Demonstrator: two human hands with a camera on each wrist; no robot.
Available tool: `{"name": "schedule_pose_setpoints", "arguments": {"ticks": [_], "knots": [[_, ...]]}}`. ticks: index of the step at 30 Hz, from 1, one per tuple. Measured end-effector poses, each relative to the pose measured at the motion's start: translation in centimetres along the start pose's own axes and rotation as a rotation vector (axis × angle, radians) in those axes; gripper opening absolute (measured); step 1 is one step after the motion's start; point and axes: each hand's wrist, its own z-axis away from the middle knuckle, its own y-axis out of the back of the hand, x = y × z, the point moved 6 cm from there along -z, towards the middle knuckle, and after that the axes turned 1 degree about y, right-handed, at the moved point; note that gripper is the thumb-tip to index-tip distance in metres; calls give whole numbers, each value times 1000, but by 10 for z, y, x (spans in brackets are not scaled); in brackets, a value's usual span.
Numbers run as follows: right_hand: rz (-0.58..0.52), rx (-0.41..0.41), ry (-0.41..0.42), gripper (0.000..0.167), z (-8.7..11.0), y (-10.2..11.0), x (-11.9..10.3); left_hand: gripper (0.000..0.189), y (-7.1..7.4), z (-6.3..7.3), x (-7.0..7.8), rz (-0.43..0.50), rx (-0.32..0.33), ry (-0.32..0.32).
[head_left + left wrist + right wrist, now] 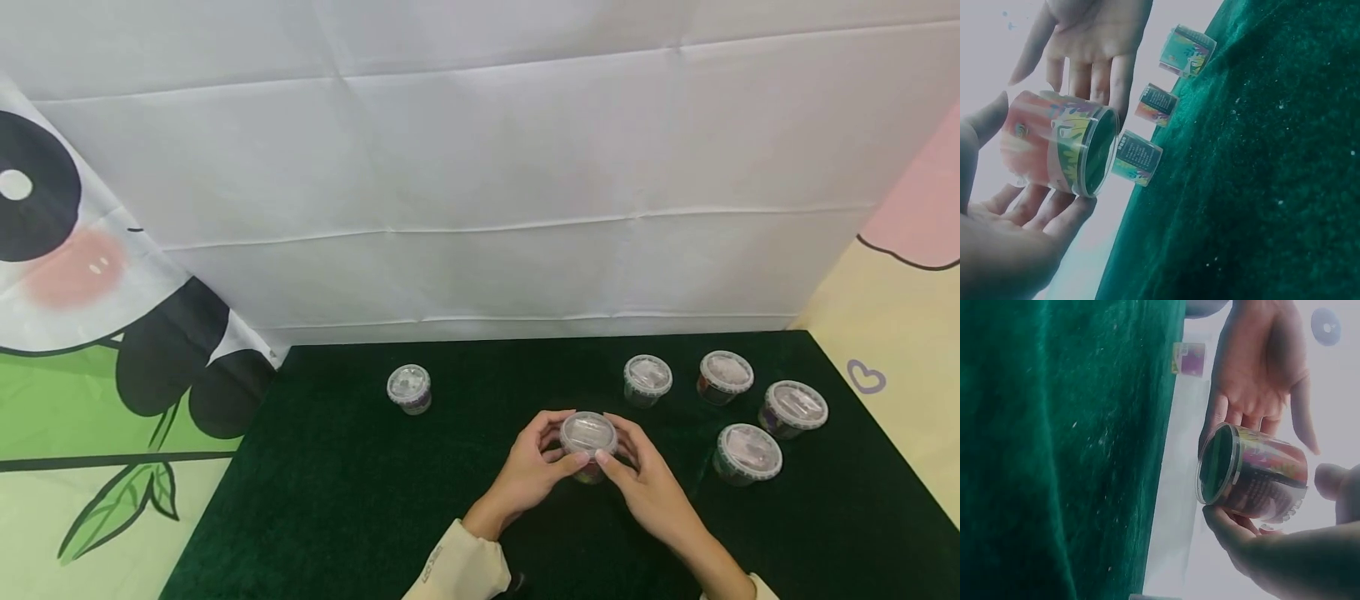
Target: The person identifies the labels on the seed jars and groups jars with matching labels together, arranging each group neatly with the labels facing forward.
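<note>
Both hands hold a small round plastic tub [588, 433] with a clear lid, near the middle of the green table. My left hand [523, 475] grips it from the left and my right hand [654, 496] from the right, the thumbs on the near side by the lid's rim. In the left wrist view the tub [1054, 145] shows a printed orange, yellow and green wrapper, and its base is above the cloth. The right wrist view shows the tub [1266, 472] with dark printed text on its other side. What is inside cannot be made out.
A similar lidded tub [409, 388] stands alone at the back left. Several more stand at the right, among them a back tub [648, 379] and a nearer tub [748, 454]. A white cloth [487, 167] hangs behind the green tabletop [337, 500].
</note>
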Motion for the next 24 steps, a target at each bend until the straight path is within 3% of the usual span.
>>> {"name": "schedule_pose_setpoints", "arguments": {"ticks": [4, 14, 24], "knots": [[-11, -26, -23, 54, -3, -3, 1, 55, 3, 2, 2, -14, 18, 23], [-69, -88, -94, 55, -7, -6, 0, 57, 10, 4, 3, -22, -15, 72], [-59, -52, -109, 55, -11, -10, -1, 54, 17, 6, 5, -29, 117, 69]]}}
